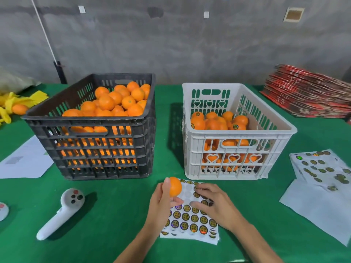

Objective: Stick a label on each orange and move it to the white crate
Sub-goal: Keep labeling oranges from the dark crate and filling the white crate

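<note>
I see one orange (175, 186) gripped in my left hand (161, 203), thumb and fingers curled round it, just above the label sheet (190, 219). My right hand (210, 201) rests on that sheet, fingers bent at the labels. The white crate (239, 158) stands just behind, the black crate (91, 149) to its left.

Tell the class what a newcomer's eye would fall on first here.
First, the black slotted plastic crate heaped with oranges, left on the green table, and the half-filled white plastic crate to its right. In front, the left hand holds a round orange while the right hand touches the sticker sheet.
</note>
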`<control>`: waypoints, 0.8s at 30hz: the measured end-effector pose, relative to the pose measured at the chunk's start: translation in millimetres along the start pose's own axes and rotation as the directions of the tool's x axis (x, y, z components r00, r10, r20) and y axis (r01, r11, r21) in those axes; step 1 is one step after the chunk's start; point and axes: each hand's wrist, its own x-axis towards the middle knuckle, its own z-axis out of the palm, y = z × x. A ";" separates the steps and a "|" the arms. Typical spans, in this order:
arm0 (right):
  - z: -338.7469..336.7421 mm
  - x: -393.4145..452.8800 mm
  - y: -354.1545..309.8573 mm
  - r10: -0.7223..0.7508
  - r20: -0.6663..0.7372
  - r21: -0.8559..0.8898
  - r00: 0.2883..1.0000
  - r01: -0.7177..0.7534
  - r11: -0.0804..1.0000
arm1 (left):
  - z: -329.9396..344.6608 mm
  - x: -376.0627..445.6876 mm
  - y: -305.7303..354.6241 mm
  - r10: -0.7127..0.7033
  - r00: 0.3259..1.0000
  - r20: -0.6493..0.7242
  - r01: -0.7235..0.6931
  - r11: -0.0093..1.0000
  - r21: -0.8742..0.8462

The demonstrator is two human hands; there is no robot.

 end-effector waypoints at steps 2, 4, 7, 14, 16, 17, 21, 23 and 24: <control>2.1 1.9 2.3 -0.007 -0.033 0.007 0.999 0.008 1.000 | 0.1 1.1 -3.6 0.000 1.000 0.013 0.000 1.000 0.002; 2.2 4.8 1.7 -0.040 -0.044 -0.014 0.998 0.039 0.999 | -0.7 1.6 -4.1 0.001 1.000 0.012 -0.001 0.999 -0.032; 5.1 7.1 -2.7 -0.128 -0.069 -0.067 0.989 0.123 0.990 | -1.1 0.7 -2.9 0.011 1.000 0.004 -0.010 0.998 -0.061; 3.0 15.9 -16.6 0.115 -0.118 0.228 0.986 -0.086 0.970 | -1.9 0.2 3.0 -0.042 0.999 0.009 0.042 0.999 -0.023; 2.0 18.2 -19.8 0.161 -0.081 0.262 0.984 -0.135 0.956 | -2.7 0.3 3.8 -0.048 0.999 0.009 0.048 0.999 -0.015; 2.3 19.2 -20.5 0.175 -0.070 0.265 0.982 -0.151 0.952 | -3.3 0.4 3.7 -0.051 0.999 0.008 0.052 0.999 -0.011; 3.8 21.0 -21.8 0.215 -0.075 0.294 0.974 -0.184 0.938 | -4.8 1.1 2.5 -0.038 0.999 -0.006 0.038 0.999 0.003; 4.3 21.3 -21.2 0.233 -0.070 0.309 0.970 -0.201 0.930 | -6.3 1.5 -0.2 -0.032 0.999 -0.010 0.032 0.999 0.004; 4.2 21.6 -20.7 0.242 -0.066 0.311 0.968 -0.211 0.927 | -7.2 1.4 -1.2 -0.032 0.999 -0.009 0.032 0.999 0.005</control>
